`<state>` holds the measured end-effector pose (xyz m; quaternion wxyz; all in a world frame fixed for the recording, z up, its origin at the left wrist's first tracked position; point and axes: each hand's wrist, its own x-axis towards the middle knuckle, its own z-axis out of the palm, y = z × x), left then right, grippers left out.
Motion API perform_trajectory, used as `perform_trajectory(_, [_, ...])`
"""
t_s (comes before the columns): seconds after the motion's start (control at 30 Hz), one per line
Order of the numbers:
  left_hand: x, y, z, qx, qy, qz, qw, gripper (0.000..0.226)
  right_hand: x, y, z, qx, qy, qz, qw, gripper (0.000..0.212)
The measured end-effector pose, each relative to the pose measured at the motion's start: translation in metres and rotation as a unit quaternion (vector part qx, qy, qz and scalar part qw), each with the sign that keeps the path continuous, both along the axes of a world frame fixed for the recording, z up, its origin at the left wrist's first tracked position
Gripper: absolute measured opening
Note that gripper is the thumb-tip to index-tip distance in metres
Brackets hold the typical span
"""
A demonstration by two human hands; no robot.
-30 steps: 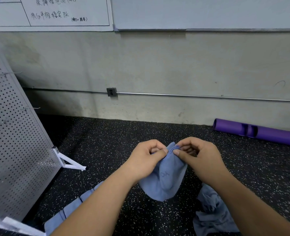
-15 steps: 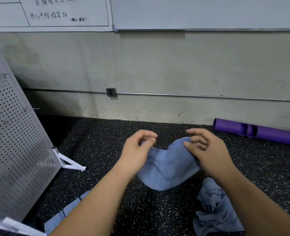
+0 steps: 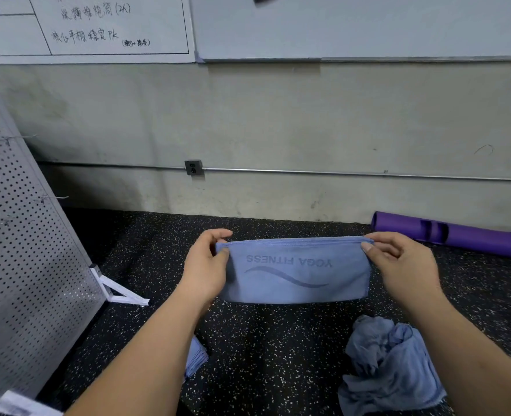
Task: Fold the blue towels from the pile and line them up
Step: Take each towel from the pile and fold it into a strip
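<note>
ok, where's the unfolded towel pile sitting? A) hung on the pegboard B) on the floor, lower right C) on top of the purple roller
B: the crumpled pile lies on the speckled floor, nearer the camera than the held towel and to its right.

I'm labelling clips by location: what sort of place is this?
Probably a gym or fitness studio: speckled rubber floor, a purple tube by the wall, and the held towel reads YOGA FITNESS.
</note>
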<state>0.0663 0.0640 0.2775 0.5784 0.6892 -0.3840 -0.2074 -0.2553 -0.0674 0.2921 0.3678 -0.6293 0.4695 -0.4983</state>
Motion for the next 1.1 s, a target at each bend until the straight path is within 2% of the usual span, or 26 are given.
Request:
perform_trajectory(0.1, [0.007, 0.002, -0.004, 0.046, -0.158, 0.008, 0.986, 0.027, -0.009, -0.004, -0.004, -0.017, 0.071, -0.015, 0.997, 0.010])
perform_trajectory(0.3, [0.011, 0.008, -0.006, 0.067, -0.245, 0.039, 0.966, 0.005, -0.017, -0.006, -0.002, -0.042, 0.156, -0.006, 0.987, 0.013])
perform_trajectory(0.4, [0.012, 0.010, -0.003, 0.060, -0.216, 0.052, 0.973, 0.007, -0.015, -0.001, 0.000, -0.036, 0.234, 0.000, 0.972, 0.010])
perform_trajectory(0.5, [0.009, 0.010, 0.003, 0.036, -0.173, 0.078, 0.981, 0.006, -0.014, 0.000, 0.003, -0.063, 0.172, -0.041, 0.982, 0.005])
perform_trajectory(0.53, [0.010, 0.009, 0.003, 0.029, -0.164, 0.082, 0.983, 0.005, -0.014, 0.002, 0.005, -0.063, 0.182, -0.030, 0.981, 0.004])
perform_trajectory(0.6, [0.011, 0.009, 0.002, 0.040, -0.166, 0.074, 0.983, 0.004, -0.012, 0.004, 0.000, -0.028, 0.267, 0.024, 0.963, 0.006])
perform_trajectory(0.63, [0.011, 0.009, 0.002, 0.051, -0.172, 0.067, 0.981, 0.004, -0.011, 0.003, -0.001, -0.021, 0.274, 0.023, 0.961, 0.007])
perform_trajectory(0.73, [0.012, 0.010, 0.001, 0.055, -0.172, 0.055, 0.982, 0.006, -0.016, -0.002, 0.004, -0.045, 0.190, -0.026, 0.980, 0.008])
perform_trajectory(0.83, [0.012, 0.011, 0.001, 0.061, -0.163, 0.057, 0.983, 0.010, -0.014, -0.001, 0.003, -0.023, 0.266, 0.007, 0.964, 0.012])
perform_trajectory(0.97, [0.012, 0.010, 0.001, 0.070, -0.158, 0.065, 0.983, 0.011, -0.014, -0.004, -0.002, -0.041, 0.213, -0.030, 0.976, 0.010])
perform_trajectory(1.03, [0.010, 0.008, 0.000, 0.063, -0.127, 0.068, 0.988, 0.010, -0.012, -0.004, -0.001, -0.037, 0.223, -0.019, 0.974, 0.009])
perform_trajectory(1.1, [0.010, 0.006, -0.001, 0.038, -0.054, 0.064, 0.996, 0.008, -0.012, -0.003, -0.001, -0.037, 0.205, -0.021, 0.978, 0.007])
